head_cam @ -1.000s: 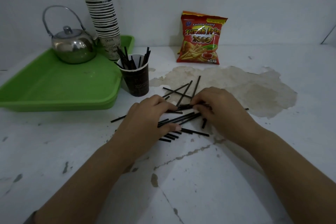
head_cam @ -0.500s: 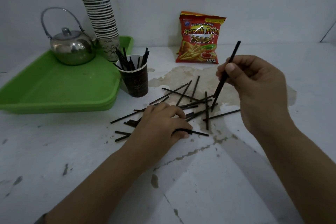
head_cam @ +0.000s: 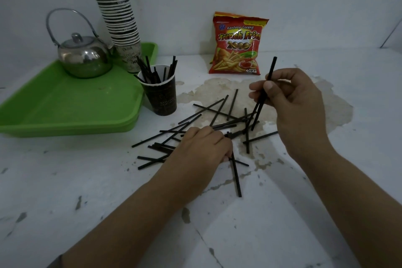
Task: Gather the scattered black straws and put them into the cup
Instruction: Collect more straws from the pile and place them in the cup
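Several black straws [head_cam: 219, 113] lie scattered on the white table between my hands and a dark paper cup [head_cam: 162, 99]. The cup stands upright beside the green tray and holds several straws. My right hand [head_cam: 293, 102] is raised above the pile, to the right of the cup, pinching one or two straws [head_cam: 270, 69] nearly upright between thumb and fingers. My left hand [head_cam: 202, 148] rests palm down on the pile, fingers curled onto a straw [head_cam: 236, 176] that sticks out toward me.
A green tray [head_cam: 65, 102] at the left carries a steel kettle [head_cam: 83, 56] and a tall stack of paper cups [head_cam: 118, 15]. A red snack bag [head_cam: 237, 44] leans on the back wall. A brown stain [head_cam: 304, 102] marks the table under my right hand.
My right hand lifted straws off the pile a second ago and now holds them slightly lower and nearer the middle. My left hand shifted and has turned a straw so it points toward me.
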Available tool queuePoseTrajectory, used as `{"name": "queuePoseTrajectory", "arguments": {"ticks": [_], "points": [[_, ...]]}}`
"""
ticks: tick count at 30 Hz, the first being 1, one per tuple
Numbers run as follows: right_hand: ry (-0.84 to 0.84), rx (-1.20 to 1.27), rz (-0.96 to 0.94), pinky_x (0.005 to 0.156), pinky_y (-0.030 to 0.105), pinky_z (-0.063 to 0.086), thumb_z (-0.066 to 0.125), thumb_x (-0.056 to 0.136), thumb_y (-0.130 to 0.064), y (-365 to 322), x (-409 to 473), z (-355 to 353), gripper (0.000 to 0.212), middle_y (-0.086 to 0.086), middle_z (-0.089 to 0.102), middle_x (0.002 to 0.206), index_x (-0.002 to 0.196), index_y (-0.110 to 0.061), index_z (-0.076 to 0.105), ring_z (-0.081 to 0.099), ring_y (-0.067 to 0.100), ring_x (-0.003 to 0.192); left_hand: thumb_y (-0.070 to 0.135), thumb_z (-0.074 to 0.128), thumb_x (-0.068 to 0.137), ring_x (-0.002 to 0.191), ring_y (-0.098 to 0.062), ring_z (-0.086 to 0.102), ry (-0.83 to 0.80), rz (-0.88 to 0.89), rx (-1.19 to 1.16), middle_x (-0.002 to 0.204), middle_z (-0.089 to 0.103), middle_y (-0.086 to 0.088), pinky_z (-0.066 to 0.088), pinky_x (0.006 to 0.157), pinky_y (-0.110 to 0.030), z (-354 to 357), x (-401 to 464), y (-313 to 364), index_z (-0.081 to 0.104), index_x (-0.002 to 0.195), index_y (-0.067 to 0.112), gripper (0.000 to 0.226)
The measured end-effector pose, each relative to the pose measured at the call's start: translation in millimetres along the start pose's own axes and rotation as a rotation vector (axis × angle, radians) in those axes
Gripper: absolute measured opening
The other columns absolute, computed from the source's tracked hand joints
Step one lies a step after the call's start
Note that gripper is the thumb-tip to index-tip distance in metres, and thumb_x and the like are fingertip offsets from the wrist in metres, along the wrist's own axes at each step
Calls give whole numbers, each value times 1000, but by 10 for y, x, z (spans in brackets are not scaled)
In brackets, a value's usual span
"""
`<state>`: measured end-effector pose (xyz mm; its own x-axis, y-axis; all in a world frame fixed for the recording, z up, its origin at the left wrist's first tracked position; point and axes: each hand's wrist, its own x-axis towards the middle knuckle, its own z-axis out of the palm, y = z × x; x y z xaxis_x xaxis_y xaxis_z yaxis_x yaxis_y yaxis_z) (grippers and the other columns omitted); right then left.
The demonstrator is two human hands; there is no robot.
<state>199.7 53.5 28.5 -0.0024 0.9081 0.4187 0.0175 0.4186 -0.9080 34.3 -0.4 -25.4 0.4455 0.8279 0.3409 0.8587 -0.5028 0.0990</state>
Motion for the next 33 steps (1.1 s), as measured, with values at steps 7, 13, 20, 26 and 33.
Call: {"name": "queuePoseTrajectory", "arguments": {"ticks": [7,13,20,26,33], "points": [[-10,-42,-40,86,43,53,46,92,2,47,-26,20,35,-4,67,71,100,-32,45,69,19,79,-6,65,60,84,-19,56,-19,82,39,88,63,2,25,80,-26,-8,-5,16,59,99,20,48],[-18,-102,19,80,29,53,47,92,-1,130,-27,57,30,-6,65,74,113,-23,48,68,10,72,6,38,71,81,-17,49,-8,74,24,83,60,0,24,74,-24,23,3,17,58,90,18,30],[-9,65,125,78,27,56,52,89,2,107,16,-6,22,-1,68,75,100,-13,63,69,17,76,9,55,72,79,-8,38,66,-103,-47,76,45,14,28,73,-12,-71,129,-9,55,95,20,26],[-16,195,164,77,29,57,53,88,3,37,35,-62,16,4,72,81,95,-8,63,71,24,84,13,40,88,79,-8,45,368,-79,-166,81,58,-2,38,72,-21,-325,-2,-69,55,99,10,19],[-46,179,171,81,29,56,53,87,3,22,8,-25,15,6,73,87,95,-5,62,71,21,86,3,59,84,86,-14,55,457,-1,-119,90,71,-5,45,78,-22,-392,-28,-92,66,103,6,21]]}}
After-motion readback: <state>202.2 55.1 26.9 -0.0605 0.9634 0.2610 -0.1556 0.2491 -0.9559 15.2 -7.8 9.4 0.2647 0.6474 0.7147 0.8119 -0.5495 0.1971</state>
